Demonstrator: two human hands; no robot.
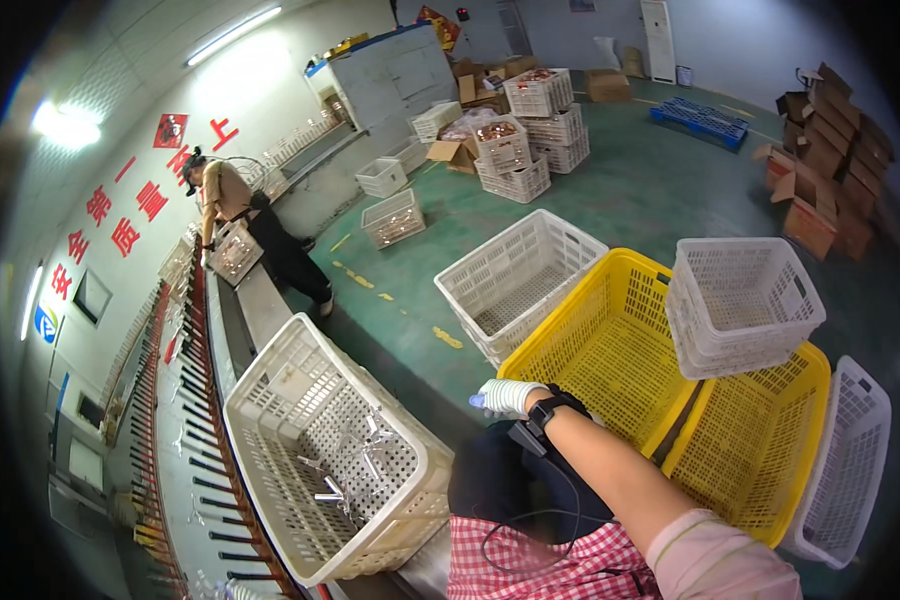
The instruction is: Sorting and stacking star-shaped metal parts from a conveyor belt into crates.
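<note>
My right hand (508, 397), in a white striped glove with a lavender patch, is held in front of my body near the yellow crate's edge. Its fingers look curled in, and nothing shows in them. A sliver of what looks like my left glove (240, 591) shows at the bottom edge, beside the conveyor; its fingers are hidden. Between the conveyor and my body stands a white plastic crate (432, 478), tilted in view, with several shiny metal pieces (335, 492) scattered on its perforated bottom.
The conveyor (185, 450) with black pegs runs along my left. To my right are yellow crates (610, 350), white crates (515, 285) and a stacked white crate (745, 300). A co-worker (240, 200) bends over a crate farther along the line. Filled crates (540, 95), cardboard boxes (820, 200) and a blue pallet (700, 122) stand beyond.
</note>
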